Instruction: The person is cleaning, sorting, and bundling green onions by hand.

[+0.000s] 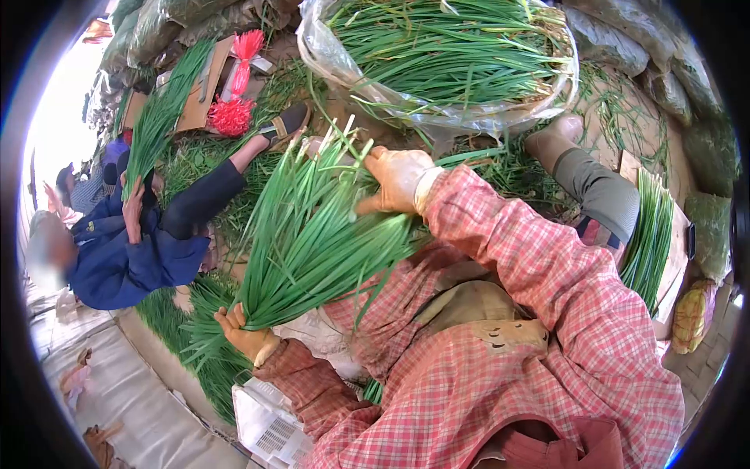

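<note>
My left hand [248, 334], in an orange-tan glove, is wrapped round the leafy end of a large bunch of long green stalks [301, 242]. The bunch fans out upward, its pale ends at the top. My right hand [397, 181], in a pale, stained glove, is at the right side of the bunch near those pale ends. Its fingers are apart, with the lower ones slightly blurred, against loose stalks. Both sleeves are red-and-white plaid.
A clear plastic bag [437, 117] full of green stalks lies ahead. At left a co-worker in blue [137, 266] holds another bunch. Pink ties [230, 117] lie on cardboard. More stalks [650, 242] lie at right; a white crate [269, 426] is at bottom.
</note>
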`<state>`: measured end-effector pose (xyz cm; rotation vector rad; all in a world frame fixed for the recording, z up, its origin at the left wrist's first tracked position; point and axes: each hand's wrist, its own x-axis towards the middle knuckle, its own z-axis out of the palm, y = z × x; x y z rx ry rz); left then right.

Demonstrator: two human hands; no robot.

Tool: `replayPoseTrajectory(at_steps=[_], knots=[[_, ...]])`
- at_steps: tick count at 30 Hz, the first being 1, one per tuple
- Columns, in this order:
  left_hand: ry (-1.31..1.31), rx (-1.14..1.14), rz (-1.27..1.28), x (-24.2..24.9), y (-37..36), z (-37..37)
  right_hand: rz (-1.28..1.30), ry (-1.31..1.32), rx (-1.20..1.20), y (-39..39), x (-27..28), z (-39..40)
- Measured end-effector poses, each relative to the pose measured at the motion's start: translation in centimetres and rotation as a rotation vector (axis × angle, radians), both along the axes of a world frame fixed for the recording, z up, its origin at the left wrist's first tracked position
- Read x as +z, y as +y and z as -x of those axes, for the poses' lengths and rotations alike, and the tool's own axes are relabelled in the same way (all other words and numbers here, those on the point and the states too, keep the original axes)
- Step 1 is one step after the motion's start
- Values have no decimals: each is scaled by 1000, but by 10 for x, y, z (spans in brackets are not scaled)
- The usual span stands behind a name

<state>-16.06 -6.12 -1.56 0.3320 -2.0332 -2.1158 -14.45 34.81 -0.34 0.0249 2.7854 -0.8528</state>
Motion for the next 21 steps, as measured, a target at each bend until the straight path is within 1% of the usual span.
replayPoseTrajectory(at_steps=[2, 4, 6, 7, 8, 9, 10, 11, 12, 13, 14, 15, 16, 17, 18, 20, 21], knots=[[-12, 5, -142, -15, -22, 0, 73, 5, 21, -13, 8, 5], [-1, -24, -84, -17, -27, -1, 180, -34, 78, -19, 4, 14], [50, -12, 27, -15, -18, -2, 278, -98, 10, -23, 6, 16], [57, 1, -17, -8, -11, 0, 327, -135, -28, -24, 7, 15], [64, 15, -61, -2, -4, 1, 511, -74, -115, -23, -3, 12], [44, 29, -222, 9, 4, 2, 689, -11, -202, -20, -8, 9], [37, 31, -323, 10, 6, 0, 867, 50, -290, -15, -13, 4], [29, 36, -424, 10, 8, -2, 1105, -255, -543, -3, -16, 0], [37, 23, -463, 8, 4, -2, 1339, -74, -642, 8, -51, 4], [48, 7, -503, 7, 3, 0, 1399, -69, -730, 24, -39, -4], [61, -13, -544, 5, 3, 3, 1512, -156, -793, 40, -30, -15], [-8, 158, -587, 32, 43, -6, 1494, -124, -829, 58, -24, -22], [-6, 173, -525, 28, 43, -6, 1591, -80, -740, 83, -28, -34], [-4, 191, -462, 20, 39, -7, 1626, 57, -723, 99, -13, -50], [-1, 211, -399, 6, 31, -8, 1628, 98, -786, 118, 4, -69], [-8, 60, -318, -42, -31, -1, 1498, 293, -1020, 137, 32, -102], [-1, 38, -399, -43, -31, -3, 1676, 231, -798, 167, 14, -129]])
